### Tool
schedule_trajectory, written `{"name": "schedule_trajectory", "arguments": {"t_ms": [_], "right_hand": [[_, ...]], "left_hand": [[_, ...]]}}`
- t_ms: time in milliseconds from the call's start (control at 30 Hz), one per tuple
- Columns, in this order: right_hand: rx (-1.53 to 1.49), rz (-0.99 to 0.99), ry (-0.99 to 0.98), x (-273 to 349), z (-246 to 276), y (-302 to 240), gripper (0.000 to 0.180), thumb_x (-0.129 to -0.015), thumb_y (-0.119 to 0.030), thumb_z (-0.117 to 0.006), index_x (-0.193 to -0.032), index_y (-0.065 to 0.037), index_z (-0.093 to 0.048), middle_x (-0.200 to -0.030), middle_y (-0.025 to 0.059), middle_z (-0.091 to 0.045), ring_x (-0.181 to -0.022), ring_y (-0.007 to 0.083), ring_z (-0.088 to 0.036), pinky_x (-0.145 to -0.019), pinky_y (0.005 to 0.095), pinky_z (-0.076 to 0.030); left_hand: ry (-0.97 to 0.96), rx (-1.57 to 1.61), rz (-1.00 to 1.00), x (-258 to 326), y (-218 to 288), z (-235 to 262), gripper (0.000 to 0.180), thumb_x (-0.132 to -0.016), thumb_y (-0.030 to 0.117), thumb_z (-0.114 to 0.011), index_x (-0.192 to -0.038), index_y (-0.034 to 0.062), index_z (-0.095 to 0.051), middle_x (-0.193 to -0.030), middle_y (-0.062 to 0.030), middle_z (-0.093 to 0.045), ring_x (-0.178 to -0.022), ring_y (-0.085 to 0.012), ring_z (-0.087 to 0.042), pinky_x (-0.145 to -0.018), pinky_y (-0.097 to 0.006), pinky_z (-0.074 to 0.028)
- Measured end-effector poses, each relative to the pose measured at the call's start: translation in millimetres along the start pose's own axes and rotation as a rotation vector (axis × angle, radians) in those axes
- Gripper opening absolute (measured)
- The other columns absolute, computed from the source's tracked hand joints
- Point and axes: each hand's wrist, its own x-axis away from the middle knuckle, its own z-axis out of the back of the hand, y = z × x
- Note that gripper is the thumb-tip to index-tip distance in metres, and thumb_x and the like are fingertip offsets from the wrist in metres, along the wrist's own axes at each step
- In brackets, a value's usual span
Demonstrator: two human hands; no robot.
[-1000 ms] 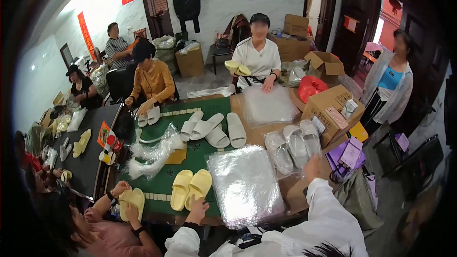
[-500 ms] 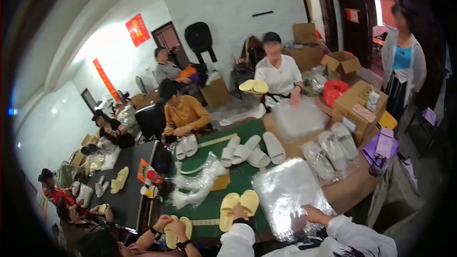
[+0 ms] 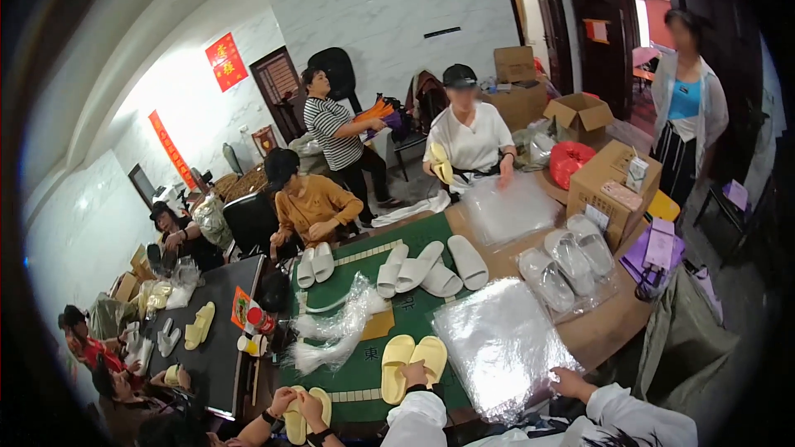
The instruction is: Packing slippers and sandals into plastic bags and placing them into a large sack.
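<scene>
My left hand (image 3: 414, 373) grips a pair of yellow slippers (image 3: 399, 359) at their near ends, just above the green table mat (image 3: 356, 387). Its fingers are partly hidden by the slippers. At the near right corner of a stack of clear plastic bags (image 3: 497, 339), my right hand (image 3: 569, 383) pinches the edge of the film. Left of my left arm, a co-worker's hands (image 3: 298, 402) work over another yellow pair (image 3: 295, 426).
Grey slippers (image 3: 470, 261) and a bundle of clear film strips (image 3: 331, 333) lie on the mat. Bagged slippers (image 3: 542, 277) and a cardboard box (image 3: 614, 190) stand right. Across the table, a person in white (image 3: 474, 136) holds yellow slippers (image 3: 440, 164).
My right hand has drawn back right to the bag stack's edge. The person opposite has tilted their yellow slippers. A person in stripes now stands upright further back.
</scene>
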Motion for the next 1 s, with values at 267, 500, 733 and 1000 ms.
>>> {"name": "schedule_trajectory", "arguments": {"t_ms": [267, 500, 733, 1000], "right_hand": [[-0.118, -0.04, -0.03, -3, -3, -2, 0.048, -0.075, -0.023, -0.057, -0.117, -0.003, -0.049, -0.112, 0.0206, -0.054, -0.102, 0.0329, -0.053, -0.088, 0.0373, -0.043], [-0.145, 0.091, 0.027, -18, -8, -19, 0.046, -0.079, -0.023, -0.056, -0.121, -0.007, -0.047, -0.112, 0.0188, -0.054, -0.102, 0.0332, -0.054, -0.088, 0.0379, -0.043], [-0.308, 0.083, 0.208, -9, 21, -38, 0.035, -0.081, -0.018, -0.051, -0.114, -0.006, -0.05, -0.107, 0.0198, -0.057, -0.095, 0.0348, -0.055, -0.082, 0.0404, -0.044], [-0.584, -0.027, 0.417, -18, 21, -1, 0.029, -0.085, -0.02, -0.046, -0.106, -0.003, -0.054, -0.093, 0.019, -0.061, -0.086, 0.03, -0.059, -0.076, 0.0354, -0.046]], "left_hand": [[0.134, -0.082, 0.124, -14, 147, -3, 0.019, -0.08, 0.01, -0.059, -0.094, -0.0021, -0.06, -0.082, -0.011, -0.063, -0.073, -0.0216, -0.059, -0.071, -0.031, -0.047], [-0.063, 1.369, 0.565, -32, 235, -21, 0.001, -0.085, -0.001, -0.05, -0.086, -0.0017, -0.051, -0.081, -0.0082, -0.053, -0.074, -0.0167, -0.053, -0.071, -0.024, -0.046], [-0.231, 0.655, 0.253, 35, 300, -98, 0.018, -0.09, 0.009, -0.045, -0.094, -0.0063, -0.055, -0.083, -0.0138, -0.059, -0.076, -0.0195, -0.057, -0.07, -0.026, -0.047], [-0.44, -0.275, -0.12, 49, 322, -140, 0.031, -0.092, 0.021, -0.042, -0.102, -0.0056, -0.055, -0.079, -0.0245, -0.06, -0.071, -0.0344, -0.059, -0.059, -0.035, -0.046]]}}
